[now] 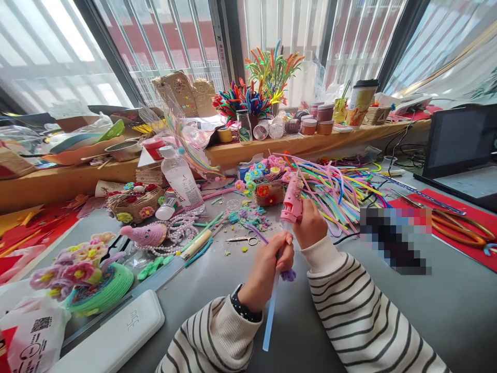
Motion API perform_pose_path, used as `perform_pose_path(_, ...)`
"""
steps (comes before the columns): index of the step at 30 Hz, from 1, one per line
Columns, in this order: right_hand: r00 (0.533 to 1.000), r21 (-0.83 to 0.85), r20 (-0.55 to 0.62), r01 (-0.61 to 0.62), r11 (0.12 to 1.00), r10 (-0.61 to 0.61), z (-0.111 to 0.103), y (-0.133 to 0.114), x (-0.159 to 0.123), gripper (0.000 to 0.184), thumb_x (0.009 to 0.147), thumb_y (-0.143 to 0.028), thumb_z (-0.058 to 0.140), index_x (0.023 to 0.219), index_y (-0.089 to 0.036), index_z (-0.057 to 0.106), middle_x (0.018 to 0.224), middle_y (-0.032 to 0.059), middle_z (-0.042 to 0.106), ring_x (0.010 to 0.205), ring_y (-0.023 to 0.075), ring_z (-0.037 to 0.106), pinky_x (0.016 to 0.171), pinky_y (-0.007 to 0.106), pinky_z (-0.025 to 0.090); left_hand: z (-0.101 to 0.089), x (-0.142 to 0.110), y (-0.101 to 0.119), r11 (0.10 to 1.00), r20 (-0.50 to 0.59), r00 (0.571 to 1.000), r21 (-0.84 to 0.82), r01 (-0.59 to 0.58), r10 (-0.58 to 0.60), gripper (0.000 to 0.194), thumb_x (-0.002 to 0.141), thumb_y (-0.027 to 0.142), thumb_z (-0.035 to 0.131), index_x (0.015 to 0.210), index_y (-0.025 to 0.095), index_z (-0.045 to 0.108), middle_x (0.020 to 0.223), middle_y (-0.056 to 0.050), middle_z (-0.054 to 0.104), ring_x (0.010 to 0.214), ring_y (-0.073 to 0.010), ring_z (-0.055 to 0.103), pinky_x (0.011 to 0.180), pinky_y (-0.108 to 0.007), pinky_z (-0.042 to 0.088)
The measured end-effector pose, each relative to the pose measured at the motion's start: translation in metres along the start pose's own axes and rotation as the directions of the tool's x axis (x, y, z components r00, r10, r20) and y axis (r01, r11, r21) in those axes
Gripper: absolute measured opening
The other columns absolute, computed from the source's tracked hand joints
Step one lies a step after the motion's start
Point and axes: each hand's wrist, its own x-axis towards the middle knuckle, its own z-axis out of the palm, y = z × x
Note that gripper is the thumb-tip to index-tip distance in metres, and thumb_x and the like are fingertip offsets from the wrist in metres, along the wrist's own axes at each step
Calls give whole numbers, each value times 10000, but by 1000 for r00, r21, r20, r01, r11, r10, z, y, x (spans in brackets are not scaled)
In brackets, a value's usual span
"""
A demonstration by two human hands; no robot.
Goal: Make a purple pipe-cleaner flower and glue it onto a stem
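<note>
My right hand (309,224) is closed round a pink hot glue gun (292,199), whose back end faces down toward me. My left hand (271,263) is closed round a long, translucent glue stick (271,316). The stick's upper end meets the back of the gun, and its lower end sticks out below my fist. A purple fuzzy pipe-cleaner piece (288,275) shows under my left fingers, with a purple stem (258,232) coming out above. My fingers hide how it is held. Small scissors (244,240) lie on the table just left of my hands.
Behind my hands lie a heap of coloured pipe cleaners (334,191) and a flower basket (267,194). At left are a bottle (181,178), bead strings (182,233), a pink crocheted piece (149,233) and a white power bank (116,331). Large scissors (458,228) and a laptop (462,155) sit right.
</note>
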Motion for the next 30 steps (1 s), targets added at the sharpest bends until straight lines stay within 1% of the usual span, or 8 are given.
perform_pose_path(4, 999, 64, -29, -41, 997, 43, -4, 2, 3, 278, 732, -398, 444, 846, -153, 510, 703, 62, 576, 622, 186, 544, 458, 238, 332, 3, -3, 1, 997, 23, 1000, 77, -5, 4, 288, 777, 407, 376, 677, 157, 476, 339, 74, 300, 335, -51, 214, 383, -180, 204)
perform_pose_path(7, 999, 102, -29, -42, 994, 45, -7, 5, 6, 326, 722, -445, 451, 836, -147, 515, 681, 57, 569, 606, 182, 534, 456, 241, 336, 2, -4, 8, 972, 61, 998, 234, -10, -5, 409, 789, 464, 306, 703, 148, 550, 424, 21, 422, 415, -87, 361, 456, -214, 300)
perform_pose_path(11, 999, 124, -44, 1, 992, 5, -8, 10, 7, 386, 711, -467, 468, 907, -143, 538, 772, 68, 551, 657, 172, 525, 499, 244, 379, -6, -5, 21, 829, 31, 984, 534, -164, 175, 416, 791, 430, 333, 639, 166, 618, 727, -45, 555, 725, -146, 467, 694, -250, 349)
perform_pose_path(14, 998, 128, -39, 59, 990, -55, -7, 12, 8, 360, 718, -451, 470, 907, -166, 582, 858, 76, 508, 708, 165, 521, 552, 250, 418, -14, -4, 28, 738, -53, 945, 639, -216, 322, 394, 773, 433, 373, 625, 183, 638, 781, -36, 543, 690, -131, 441, 625, -227, 340)
perform_pose_path(16, 996, 143, -61, 74, 987, -66, -6, 13, 9, 346, 711, -451, 489, 868, -167, 610, 842, 73, 487, 713, 160, 521, 582, 255, 435, -20, -1, 32, 731, -97, 953, 665, -152, 286, 429, 779, 448, 348, 629, 175, 642, 665, -26, 526, 587, -107, 410, 557, -212, 331)
perform_pose_path(22, 989, 247, -147, 69, 967, -33, -6, 17, 12, 366, 685, -462, 535, 823, -136, 628, 717, 63, 541, 666, 163, 538, 616, 277, 453, -40, 5, 54, 906, -264, 951, 422, -38, 163, 535, 716, 581, 326, 639, 120, 585, 507, -22, 531, 326, -49, 350, 319, -189, 210)
perform_pose_path(25, 988, 336, -121, -48, 941, 94, -8, 17, 12, 439, 594, -513, 596, 752, -104, 628, 662, 70, 591, 632, 185, 555, 586, 293, 458, -49, 5, 64, 957, -314, 929, 270, -110, 196, 422, 684, 526, 452, 630, 120, 555, 518, -13, 551, 394, -65, 469, 392, -178, 362)
perform_pose_path(30, 936, 456, 86, -340, 822, 340, -8, 17, 11, 435, 539, -545, 605, 587, -114, 611, 457, 30, 542, 410, 143, 483, 393, 274, 403, -56, 3, 68, 953, -365, 881, 157, -261, 301, 134, 605, 233, 645, 656, 134, 570, 631, 28, 569, 583, -48, 556, 608, -150, 453)
